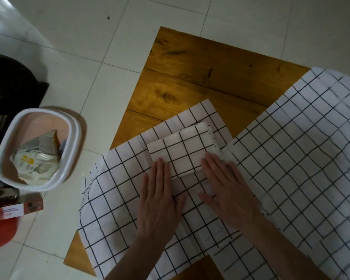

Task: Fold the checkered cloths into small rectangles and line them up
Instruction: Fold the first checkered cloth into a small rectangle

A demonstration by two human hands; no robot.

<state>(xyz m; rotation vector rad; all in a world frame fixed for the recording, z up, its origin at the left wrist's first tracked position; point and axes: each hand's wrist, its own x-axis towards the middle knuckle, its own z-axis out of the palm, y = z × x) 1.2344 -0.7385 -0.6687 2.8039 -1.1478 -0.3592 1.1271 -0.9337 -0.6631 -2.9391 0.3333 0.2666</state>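
A small folded white cloth with a black grid (182, 150) lies on top of a larger checkered cloth (113, 201) spread flat on the wooden table (192, 71). My left hand (158, 201) lies flat, its fingertips pressing the folded cloth's near left edge. My right hand (226, 188) lies flat too, fingers straight, touching the folded cloth's near right corner. Another checkered cloth (303, 150) is spread out to the right, overlapping the first one's right side.
On the tiled floor to the left stands a white waste bin (69, 126) with crumpled wrappers inside. A red object (0, 229) and a small box (22, 208) sit at the lower left. Dark items fill the far left edge.
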